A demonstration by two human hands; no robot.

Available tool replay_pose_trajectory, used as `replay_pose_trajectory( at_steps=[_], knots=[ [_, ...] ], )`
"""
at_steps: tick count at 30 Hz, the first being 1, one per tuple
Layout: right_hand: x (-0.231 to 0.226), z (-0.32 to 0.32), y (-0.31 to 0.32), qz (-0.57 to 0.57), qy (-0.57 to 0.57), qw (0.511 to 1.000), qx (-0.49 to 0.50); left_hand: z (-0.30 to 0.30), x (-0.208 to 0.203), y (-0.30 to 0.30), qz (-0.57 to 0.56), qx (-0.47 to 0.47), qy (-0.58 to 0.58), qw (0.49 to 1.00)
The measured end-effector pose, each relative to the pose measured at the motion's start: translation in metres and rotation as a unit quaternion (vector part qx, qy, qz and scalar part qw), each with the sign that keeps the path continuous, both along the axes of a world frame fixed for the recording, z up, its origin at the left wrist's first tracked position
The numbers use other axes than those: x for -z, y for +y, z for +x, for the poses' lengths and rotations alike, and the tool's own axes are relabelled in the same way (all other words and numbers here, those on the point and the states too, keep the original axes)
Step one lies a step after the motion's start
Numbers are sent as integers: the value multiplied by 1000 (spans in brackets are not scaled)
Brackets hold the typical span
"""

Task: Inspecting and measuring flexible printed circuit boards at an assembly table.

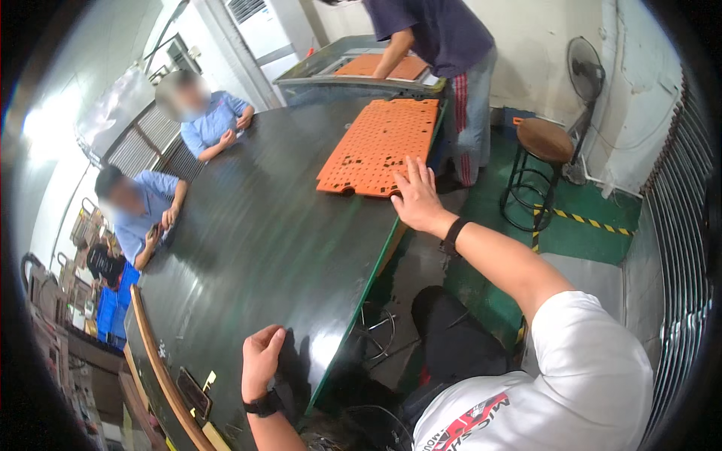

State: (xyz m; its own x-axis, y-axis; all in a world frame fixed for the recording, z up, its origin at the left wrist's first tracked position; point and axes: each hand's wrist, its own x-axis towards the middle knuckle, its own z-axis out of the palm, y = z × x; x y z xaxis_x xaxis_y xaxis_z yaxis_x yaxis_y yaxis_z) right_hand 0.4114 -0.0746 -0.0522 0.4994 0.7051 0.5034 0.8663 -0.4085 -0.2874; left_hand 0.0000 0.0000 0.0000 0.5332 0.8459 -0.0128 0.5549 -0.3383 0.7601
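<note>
- Orange perforated panel (pixel 380 143): lies flat on the dark table (pixel 241 233), toward its far end along the right edge; its near right corner is partly covered by fingers.
- Right hand (pixel 417 197): at that corner, fingers spread wide; thumb mostly hidden, firmness of contact hard to judge.
- Left hand (pixel 262 357): over the near part of the table, well apart from the panel; fingers curled in, their tips out of sight, so cannot tell whether they hold anything.
- Bin (pixel 361 92) beyond the table: a second orange panel (pixel 383 66) inside, partly hidden by a co-worker's arm (pixel 395 52); that person's head is mostly cut off by the upper edge.
- Seated co-worker's hands (pixel 162 225), left side: small dark object there, too small to identify.
</note>
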Motion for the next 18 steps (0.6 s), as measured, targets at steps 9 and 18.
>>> replay_pose_trajectory(
  at_steps=[9,18],
  knots=[
    [-39,9,20,-193,-58,976,85,0,4,-2,-14,20,-71,997],
    [-85,-169,70,-199,21,888,-413,-11,10,-3,36,11,-97,995]
  ],
)
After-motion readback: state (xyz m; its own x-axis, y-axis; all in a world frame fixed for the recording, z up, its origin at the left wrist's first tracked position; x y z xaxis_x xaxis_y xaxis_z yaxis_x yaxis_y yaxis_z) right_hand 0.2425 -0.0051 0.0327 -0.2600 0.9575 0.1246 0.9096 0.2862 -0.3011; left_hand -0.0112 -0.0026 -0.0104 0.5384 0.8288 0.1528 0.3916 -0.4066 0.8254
